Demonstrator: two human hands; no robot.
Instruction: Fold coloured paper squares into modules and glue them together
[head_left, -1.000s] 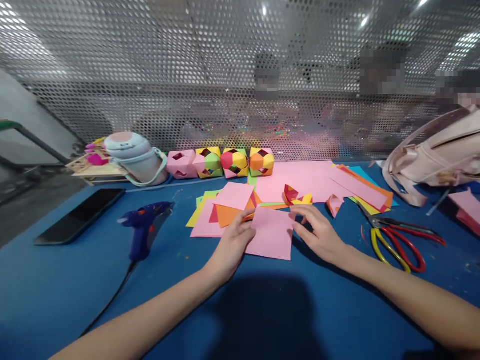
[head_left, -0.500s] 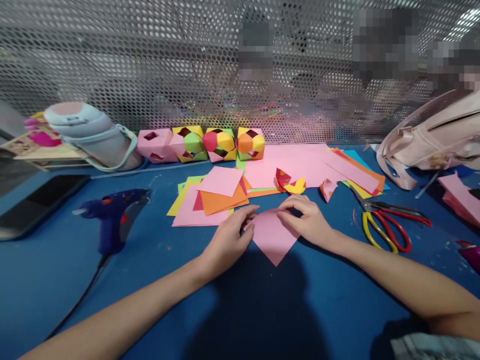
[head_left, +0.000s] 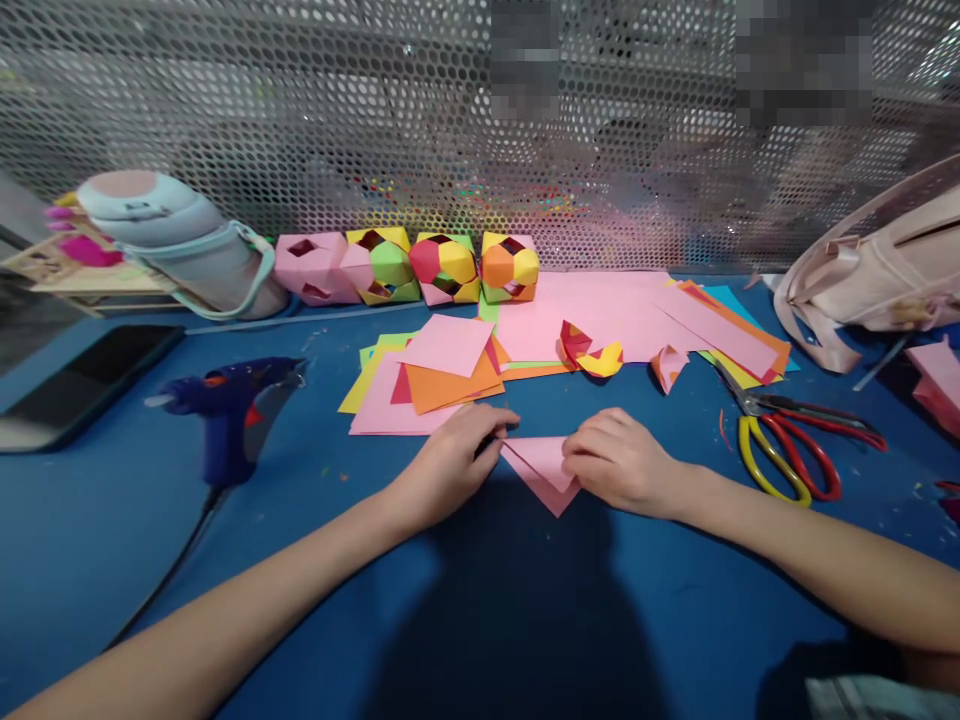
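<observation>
A pink paper square point(head_left: 541, 468) lies on the blue table, its far half bent over toward me so that two layers show, the near point facing me. My left hand point(head_left: 454, 462) pinches its left corner between thumb and fingers. At the right side my right hand point(head_left: 624, 464) has its fingers closed on the paper's folded edge, hiding the right corner. Beyond my left hand is a stack of coloured paper squares point(head_left: 450, 392). Small folded paper pieces, one red and yellow point(head_left: 592, 355) and one pink point(head_left: 668, 367), sit past my right hand.
Scissors point(head_left: 780, 440) with red and yellow handles lie at right. A blue glue gun point(head_left: 229, 420) and a phone point(head_left: 82, 385) are at left. Folded paper balls point(head_left: 442, 268), a bottle in a pouch point(head_left: 180, 240) and a pink bag point(head_left: 885, 270) line the mesh screen point(head_left: 315, 150).
The far corner of the pink paper has come over toward me, doubling the sheet. My right hand has moved slightly nearer me; my left stays at the left corner. The view has tipped slightly.
</observation>
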